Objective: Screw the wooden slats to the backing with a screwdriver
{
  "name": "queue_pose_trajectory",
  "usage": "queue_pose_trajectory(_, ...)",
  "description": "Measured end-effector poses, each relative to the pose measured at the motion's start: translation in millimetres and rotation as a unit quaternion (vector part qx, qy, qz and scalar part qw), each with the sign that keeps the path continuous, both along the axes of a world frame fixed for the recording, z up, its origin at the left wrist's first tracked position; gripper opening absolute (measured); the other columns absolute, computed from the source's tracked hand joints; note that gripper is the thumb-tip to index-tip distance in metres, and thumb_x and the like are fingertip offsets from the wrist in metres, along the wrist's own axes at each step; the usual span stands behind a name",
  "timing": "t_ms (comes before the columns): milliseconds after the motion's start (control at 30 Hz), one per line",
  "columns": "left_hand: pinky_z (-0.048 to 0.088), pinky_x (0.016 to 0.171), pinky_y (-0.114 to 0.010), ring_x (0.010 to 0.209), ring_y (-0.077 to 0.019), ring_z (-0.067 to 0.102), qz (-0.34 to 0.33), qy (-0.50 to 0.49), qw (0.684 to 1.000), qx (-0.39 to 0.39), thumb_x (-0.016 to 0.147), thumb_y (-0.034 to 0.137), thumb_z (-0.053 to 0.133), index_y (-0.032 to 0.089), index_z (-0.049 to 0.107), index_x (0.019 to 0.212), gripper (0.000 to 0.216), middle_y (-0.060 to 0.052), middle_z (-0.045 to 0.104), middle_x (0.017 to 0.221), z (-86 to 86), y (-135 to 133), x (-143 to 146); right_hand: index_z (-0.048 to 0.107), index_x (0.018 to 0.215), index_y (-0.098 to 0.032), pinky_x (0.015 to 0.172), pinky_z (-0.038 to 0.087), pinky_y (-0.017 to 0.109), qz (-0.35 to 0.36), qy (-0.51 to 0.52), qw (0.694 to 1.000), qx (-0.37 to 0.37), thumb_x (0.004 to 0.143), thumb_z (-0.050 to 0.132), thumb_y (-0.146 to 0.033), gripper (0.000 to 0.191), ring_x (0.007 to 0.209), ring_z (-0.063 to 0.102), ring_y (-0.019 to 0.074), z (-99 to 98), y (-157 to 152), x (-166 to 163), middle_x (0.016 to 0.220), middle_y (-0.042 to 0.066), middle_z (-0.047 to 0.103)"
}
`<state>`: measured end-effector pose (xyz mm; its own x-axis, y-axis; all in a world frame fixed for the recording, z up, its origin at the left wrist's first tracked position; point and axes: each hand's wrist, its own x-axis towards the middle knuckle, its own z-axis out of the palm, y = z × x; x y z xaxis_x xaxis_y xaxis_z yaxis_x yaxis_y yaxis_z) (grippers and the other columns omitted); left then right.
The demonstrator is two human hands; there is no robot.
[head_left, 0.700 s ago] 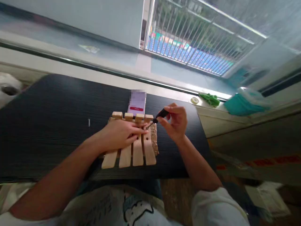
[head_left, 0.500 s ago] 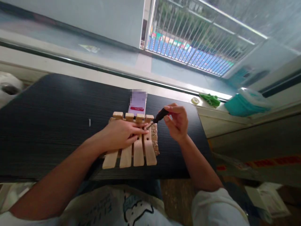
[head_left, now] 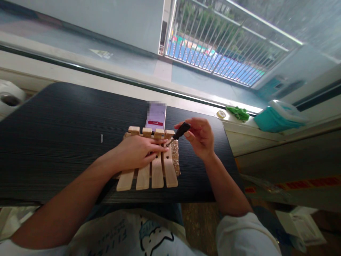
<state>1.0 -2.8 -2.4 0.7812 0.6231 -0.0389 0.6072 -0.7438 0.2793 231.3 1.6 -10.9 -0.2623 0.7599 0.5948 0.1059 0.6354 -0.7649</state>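
On the dark desk lies a piece of several wooden slats (head_left: 157,174) with raised end blocks, resting on a rough brown pad (head_left: 175,158) that looks like cardboard. My left hand (head_left: 138,151) lies flat across the slats with its fingers stretched toward the rightmost one. In my right hand (head_left: 199,137), thumb and fingers hold a black-handled screwdriver (head_left: 181,131) that leans down to the left. Its tip meets the rightmost slat between my left fingertips, above a dark hole. Whether a screw sits under the tip is too small to tell.
A screw (head_left: 101,138) stands on the desk (head_left: 66,142) to the left. Behind the slats is a phone (head_left: 156,115) with a lit screen. Along the window ledge sit a tape roll (head_left: 221,114), a green cloth (head_left: 238,113) and a teal bin (head_left: 277,117). A white roll (head_left: 10,96) is at far left.
My right fingers have shifted on the screwdriver handle, the index finger now reaching further over its top. The left hand and the slats stay in place.
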Motion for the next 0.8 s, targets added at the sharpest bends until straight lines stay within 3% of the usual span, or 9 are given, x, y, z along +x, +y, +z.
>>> queue_pose_trajectory(233, 0.053, 0.101, -0.041, 0.121, -0.0215, 0.065, 0.001, -0.002, 1.0, 0.01, 0.095, 0.027, 0.044, 0.043, 0.062, 0.131, 0.043, 0.008, 0.052, 0.146, -1.1, 0.5, 1.2, 0.063, 0.12, -0.033, 0.072, 0.061, 0.035, -0.024, -0.037, 0.999, -0.018, 0.092, 0.059, -0.042, 0.03, 0.08, 0.068, 0.0142, -3.0, 1.8, 7.0, 0.101, 0.0, 0.073)
queue_pose_trajectory(467, 0.054, 0.098, -0.038, 0.12, -0.0213, 0.066, -0.004, -0.006, 1.0, 0.018, 0.095, 0.026, 0.046, 0.042, 0.062, 0.131, 0.043, 0.007, 0.053, 0.145, -1.4, -0.3, -0.8, 0.068, 0.111, -0.036, 0.062, 0.057, 0.03, -0.042, 0.012, 0.999, -0.027, 0.084, 0.071, -0.039, 0.027, 0.072, 0.065, 0.012, -3.1, 3.7, 6.7, 0.087, -0.004, 0.07)
queue_pose_trajectory(800, 0.056, 0.095, -0.039, 0.118, -0.0235, 0.067, -0.006, -0.013, 1.0, 0.012, 0.093, 0.022, 0.048, 0.04, 0.063, 0.13, 0.044, 0.005, 0.054, 0.145, 0.5, 0.7, 1.5, 0.064, 0.097, -0.03, 0.053, 0.05, 0.029, -0.092, 0.031, 0.995, -0.023, 0.074, 0.076, -0.053, 0.035, 0.057, 0.052, 0.009, 1.0, 4.8, -1.1, 0.079, -0.004, 0.065)
